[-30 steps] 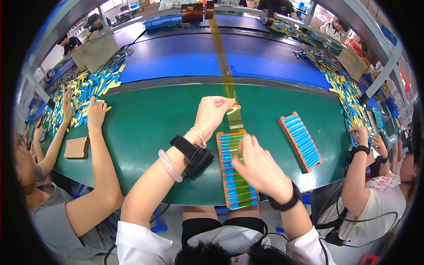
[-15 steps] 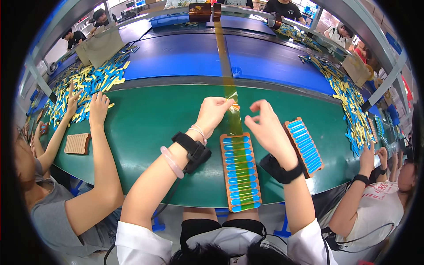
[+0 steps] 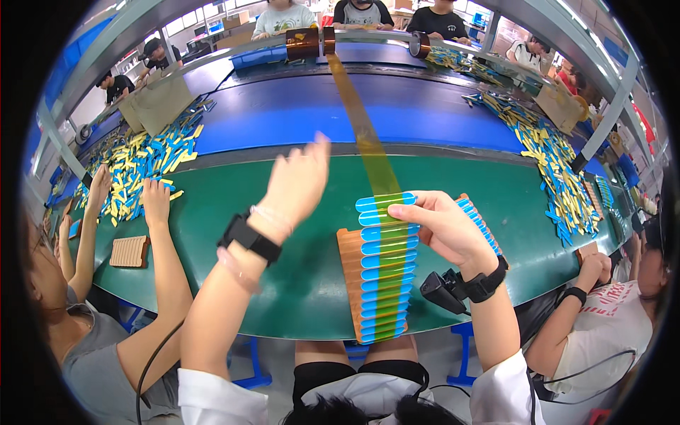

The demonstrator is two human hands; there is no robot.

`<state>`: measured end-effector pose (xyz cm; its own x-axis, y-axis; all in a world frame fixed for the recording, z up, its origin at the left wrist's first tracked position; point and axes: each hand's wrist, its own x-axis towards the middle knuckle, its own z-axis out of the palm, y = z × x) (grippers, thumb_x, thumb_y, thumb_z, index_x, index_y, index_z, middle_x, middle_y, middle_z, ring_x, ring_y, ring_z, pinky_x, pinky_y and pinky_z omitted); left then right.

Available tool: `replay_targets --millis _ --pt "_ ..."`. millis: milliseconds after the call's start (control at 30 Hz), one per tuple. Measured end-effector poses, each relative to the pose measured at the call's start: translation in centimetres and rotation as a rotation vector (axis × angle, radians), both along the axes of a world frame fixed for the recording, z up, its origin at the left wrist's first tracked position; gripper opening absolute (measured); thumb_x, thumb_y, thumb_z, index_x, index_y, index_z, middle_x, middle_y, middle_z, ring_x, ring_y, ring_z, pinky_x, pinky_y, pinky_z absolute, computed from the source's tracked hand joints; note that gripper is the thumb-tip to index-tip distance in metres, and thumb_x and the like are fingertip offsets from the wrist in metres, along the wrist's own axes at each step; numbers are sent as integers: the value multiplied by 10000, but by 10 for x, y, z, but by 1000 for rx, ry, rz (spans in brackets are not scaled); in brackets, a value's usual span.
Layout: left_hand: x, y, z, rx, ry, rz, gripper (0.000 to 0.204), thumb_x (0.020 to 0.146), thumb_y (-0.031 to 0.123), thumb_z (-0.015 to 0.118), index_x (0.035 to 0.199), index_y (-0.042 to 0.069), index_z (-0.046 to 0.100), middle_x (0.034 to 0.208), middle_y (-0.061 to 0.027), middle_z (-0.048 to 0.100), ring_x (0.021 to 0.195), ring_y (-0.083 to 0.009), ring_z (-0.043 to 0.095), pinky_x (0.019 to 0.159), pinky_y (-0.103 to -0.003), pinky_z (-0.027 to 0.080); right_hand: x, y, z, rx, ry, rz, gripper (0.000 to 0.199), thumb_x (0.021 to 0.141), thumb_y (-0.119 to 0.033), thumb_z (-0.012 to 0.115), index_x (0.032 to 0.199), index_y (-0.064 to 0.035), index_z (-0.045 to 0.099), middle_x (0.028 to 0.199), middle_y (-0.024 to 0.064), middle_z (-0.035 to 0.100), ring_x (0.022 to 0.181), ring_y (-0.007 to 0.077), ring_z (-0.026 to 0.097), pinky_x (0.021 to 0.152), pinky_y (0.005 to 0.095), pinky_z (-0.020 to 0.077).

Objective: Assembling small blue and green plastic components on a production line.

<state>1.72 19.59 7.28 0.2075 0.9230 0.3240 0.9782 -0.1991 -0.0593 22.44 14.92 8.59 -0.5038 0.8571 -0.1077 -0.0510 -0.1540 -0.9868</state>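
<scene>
A row of blue rounded sticks (image 3: 388, 265) is joined down its middle by a translucent yellow-amber tape (image 3: 368, 145). My right hand (image 3: 450, 223) pinches the far end of this row, thumb on top of the tape and fingers beneath. The far part is raised off the brown grooved tray (image 3: 350, 262), while the near end still lies along it. From the row the tape runs up to a roll (image 3: 329, 41) on the overhead bar. To the left of the tape my left hand (image 3: 299, 177) is in the air, apart from it, its fingers smeared by motion.
Another tray of blue sticks (image 3: 473, 212) lies beyond my right hand. Heaps of blue and yellow sticks (image 3: 138, 173) fill the left side, with a similar heap (image 3: 549, 159) at right. A person's arm (image 3: 166, 248) works near a grooved tray (image 3: 129, 251).
My left hand has left the tape and moved left. My right hand, free before, now grips the taped row, whose far end has come up from the tray.
</scene>
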Motion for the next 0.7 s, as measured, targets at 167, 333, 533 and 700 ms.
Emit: replay_targets --millis 167,333,533,700 --pt "12 -46 -79 201 112 -878 343 732 150 498 1075 158 508 1046 4 517 1095 -139 391 812 -354 379 -8 7 -8 -88 63 1 172 798 -206 596 808 -36 614 751 -10 593 655 30 526 568 170 420" --pt "-3 -39 -55 89 350 -623 211 739 154 491 946 160 533 963 11 537 998 -124 478 833 -340 356 3 10 -9 -51 15 -72 191 783 -217 615 810 -28 620 751 9 597 666 52 531 598 196 410" --pt "-102 17 -38 -281 362 36 176 771 137 485 944 145 519 950 -27 559 900 -181 568 751 -375 405 11 5 -5 -99 46 -59 181 816 -170 561 831 4 609 768 33 611 662 74 542 625 214 422" --pt "-160 28 -50 -126 363 280 337 758 174 530 1082 91 490 1055 -111 526 981 -270 525 814 -433 396 13 11 -19 -146 42 69 200 833 -168 525 900 9 590 859 36 604 769 92 532 712 237 400"
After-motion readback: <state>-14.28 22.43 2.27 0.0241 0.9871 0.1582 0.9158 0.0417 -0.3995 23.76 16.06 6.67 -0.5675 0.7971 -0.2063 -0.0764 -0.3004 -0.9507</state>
